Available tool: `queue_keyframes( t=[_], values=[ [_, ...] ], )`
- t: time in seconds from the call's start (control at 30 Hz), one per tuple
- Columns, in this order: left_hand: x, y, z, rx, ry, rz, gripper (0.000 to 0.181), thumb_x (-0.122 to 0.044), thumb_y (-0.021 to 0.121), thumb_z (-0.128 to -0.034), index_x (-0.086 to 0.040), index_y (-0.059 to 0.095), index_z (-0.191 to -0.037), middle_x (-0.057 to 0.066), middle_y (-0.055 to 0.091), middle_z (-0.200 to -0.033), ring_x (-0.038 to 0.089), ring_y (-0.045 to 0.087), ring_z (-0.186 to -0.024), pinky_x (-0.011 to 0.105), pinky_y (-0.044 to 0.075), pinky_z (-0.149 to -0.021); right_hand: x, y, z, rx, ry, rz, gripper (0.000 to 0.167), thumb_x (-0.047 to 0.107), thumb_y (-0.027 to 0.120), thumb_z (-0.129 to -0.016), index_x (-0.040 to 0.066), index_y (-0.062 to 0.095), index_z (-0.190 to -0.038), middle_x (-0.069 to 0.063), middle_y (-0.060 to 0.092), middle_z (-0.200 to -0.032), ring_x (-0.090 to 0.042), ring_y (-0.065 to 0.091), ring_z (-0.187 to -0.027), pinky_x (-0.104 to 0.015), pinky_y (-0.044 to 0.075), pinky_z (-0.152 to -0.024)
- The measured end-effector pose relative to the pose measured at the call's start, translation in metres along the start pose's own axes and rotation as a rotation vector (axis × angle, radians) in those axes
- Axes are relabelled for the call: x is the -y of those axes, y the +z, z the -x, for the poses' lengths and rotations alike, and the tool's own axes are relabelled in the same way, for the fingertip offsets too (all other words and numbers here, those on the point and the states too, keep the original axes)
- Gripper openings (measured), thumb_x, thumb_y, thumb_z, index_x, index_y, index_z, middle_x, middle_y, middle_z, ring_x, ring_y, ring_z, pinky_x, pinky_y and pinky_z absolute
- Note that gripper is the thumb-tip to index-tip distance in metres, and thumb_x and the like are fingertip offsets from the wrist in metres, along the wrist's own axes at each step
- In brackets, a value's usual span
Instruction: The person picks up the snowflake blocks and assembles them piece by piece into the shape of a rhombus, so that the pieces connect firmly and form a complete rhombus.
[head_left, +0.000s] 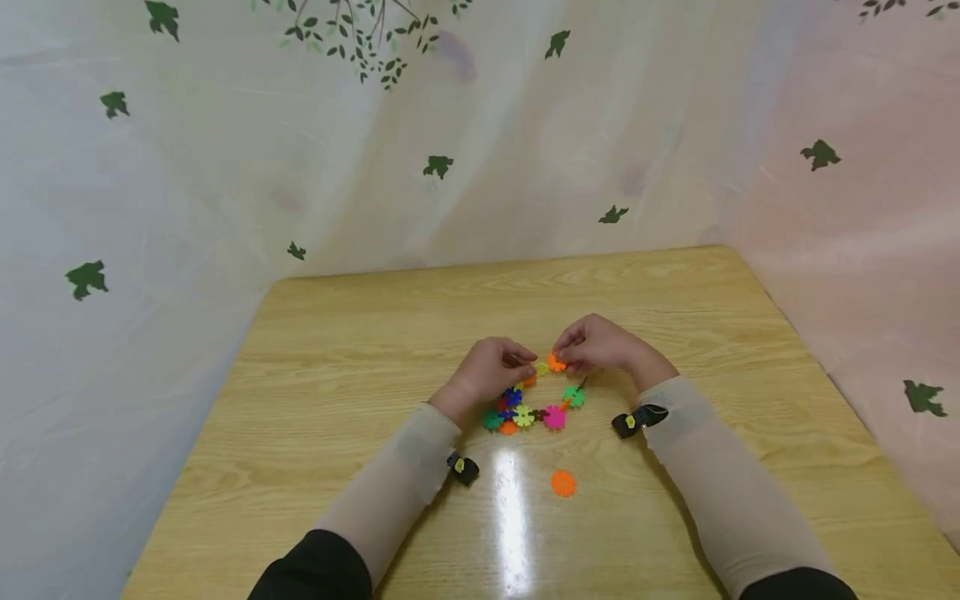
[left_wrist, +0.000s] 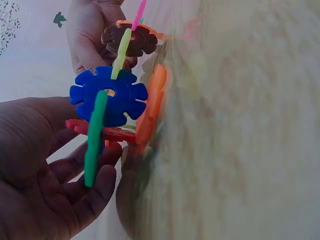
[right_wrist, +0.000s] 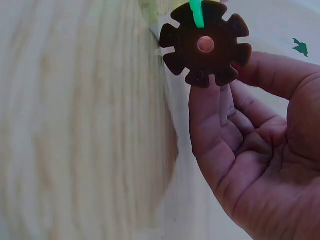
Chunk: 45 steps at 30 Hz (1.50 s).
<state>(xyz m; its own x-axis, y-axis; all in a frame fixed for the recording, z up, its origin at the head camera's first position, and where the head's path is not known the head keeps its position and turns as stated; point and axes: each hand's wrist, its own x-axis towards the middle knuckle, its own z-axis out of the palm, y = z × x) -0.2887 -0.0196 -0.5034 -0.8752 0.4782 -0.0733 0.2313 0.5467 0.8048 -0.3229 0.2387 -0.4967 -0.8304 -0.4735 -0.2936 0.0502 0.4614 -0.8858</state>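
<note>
Notched plastic discs, slotted into one another, form a colourful ring-shaped chain on the table. In the head view its near side has a dark green disc (head_left: 492,421), a yellow disc (head_left: 523,416) and a pink disc (head_left: 554,417); a light green disc (head_left: 574,396) is at the right. My left hand (head_left: 487,368) holds the chain's far left part, close to a blue disc (left_wrist: 95,97). At the far side my right hand (head_left: 603,343) pinches an orange disc (head_left: 556,362). A brown disc (right_wrist: 227,57) stands before the right fingers in the right wrist view.
One loose orange disc (head_left: 563,483) lies flat on the wooden table (head_left: 337,450), nearer the person than the chain. Behind and beside the table hangs a pale cloth (head_left: 510,208) with green bird and leaf prints. Both wrists wear black straps with small cameras.
</note>
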Motion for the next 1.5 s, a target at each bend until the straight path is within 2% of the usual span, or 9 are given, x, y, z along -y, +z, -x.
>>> queue_keyframes(
  t=[0.13, 0.37, 0.6, 0.8, 1.03, 1.2, 1.5],
  values=[
    [0.000, 0.000, 0.001, -0.007, -0.021, -0.005, 0.014, -0.020, 0.077, -0.0981, -0.015, 0.082, -0.109, -0.005, 0.077, -0.104, 0.009, 0.070, -0.091, 0.028, 0.059, -0.082, -0.003, 0.000, -0.002, 0.043, 0.006, -0.025, 0.024, 0.008, 0.068, -0.101, -0.009, 0.072, -0.117, -0.014, 0.077, -0.096, -0.026, 0.075, -0.081, -0.041, 0.064, -0.078],
    [0.001, 0.002, 0.001, -0.029, -0.007, -0.003, 0.005, -0.016, 0.080, -0.0946, -0.013, 0.083, -0.097, -0.007, 0.076, -0.092, 0.009, 0.069, -0.083, 0.027, 0.059, -0.077, -0.003, 0.003, -0.003, 0.104, -0.013, -0.050, 0.025, 0.007, 0.067, -0.101, -0.010, 0.072, -0.119, -0.016, 0.077, -0.094, -0.025, 0.076, -0.082, -0.042, 0.064, -0.079],
    [0.005, 0.003, 0.001, -0.109, 0.047, 0.033, 0.004, -0.013, 0.081, -0.0931, -0.010, 0.083, -0.095, -0.006, 0.077, -0.093, 0.010, 0.070, -0.085, 0.027, 0.059, -0.078, -0.005, 0.007, -0.005, 0.117, 0.002, -0.109, 0.026, 0.005, 0.066, -0.102, -0.013, 0.070, -0.120, -0.014, 0.077, -0.094, -0.023, 0.075, -0.081, -0.040, 0.064, -0.080],
    [0.004, 0.003, 0.003, -0.135, 0.048, 0.027, 0.003, -0.015, 0.082, -0.0933, -0.013, 0.084, -0.093, -0.008, 0.076, -0.091, 0.008, 0.069, -0.084, 0.026, 0.059, -0.076, -0.007, 0.011, -0.008, 0.126, -0.001, -0.161, 0.026, 0.003, 0.065, -0.101, -0.015, 0.068, -0.120, -0.015, 0.077, -0.096, -0.023, 0.076, -0.081, -0.041, 0.064, -0.080],
    [0.002, 0.004, 0.003, -0.142, 0.055, 0.016, 0.004, -0.016, 0.081, -0.0943, -0.014, 0.084, -0.093, -0.009, 0.077, -0.089, 0.008, 0.069, -0.086, 0.028, 0.058, -0.080, -0.012, 0.016, -0.012, 0.125, -0.016, -0.253, 0.024, -0.002, 0.063, -0.100, -0.016, 0.067, -0.119, -0.013, 0.076, -0.091, -0.022, 0.076, -0.078, -0.042, 0.064, -0.078],
    [0.005, 0.004, 0.003, -0.138, 0.050, 0.065, 0.004, -0.016, 0.081, -0.0950, -0.014, 0.084, -0.093, -0.010, 0.076, -0.088, 0.010, 0.069, -0.086, 0.028, 0.059, -0.080, -0.013, 0.018, -0.011, 0.124, -0.030, -0.298, 0.025, -0.004, 0.063, -0.100, -0.019, 0.064, -0.120, -0.013, 0.076, -0.091, -0.022, 0.076, -0.076, -0.042, 0.064, -0.077],
    [0.011, 0.005, 0.003, -0.171, 0.046, 0.122, 0.005, -0.016, 0.081, -0.0948, -0.013, 0.083, -0.091, -0.007, 0.076, -0.088, 0.011, 0.069, -0.082, 0.027, 0.059, -0.077, -0.009, 0.028, -0.013, 0.036, -0.003, -0.319, 0.022, -0.006, 0.064, -0.098, -0.018, 0.065, -0.117, -0.014, 0.076, -0.091, -0.023, 0.076, -0.075, -0.040, 0.064, -0.076]
  ],
)
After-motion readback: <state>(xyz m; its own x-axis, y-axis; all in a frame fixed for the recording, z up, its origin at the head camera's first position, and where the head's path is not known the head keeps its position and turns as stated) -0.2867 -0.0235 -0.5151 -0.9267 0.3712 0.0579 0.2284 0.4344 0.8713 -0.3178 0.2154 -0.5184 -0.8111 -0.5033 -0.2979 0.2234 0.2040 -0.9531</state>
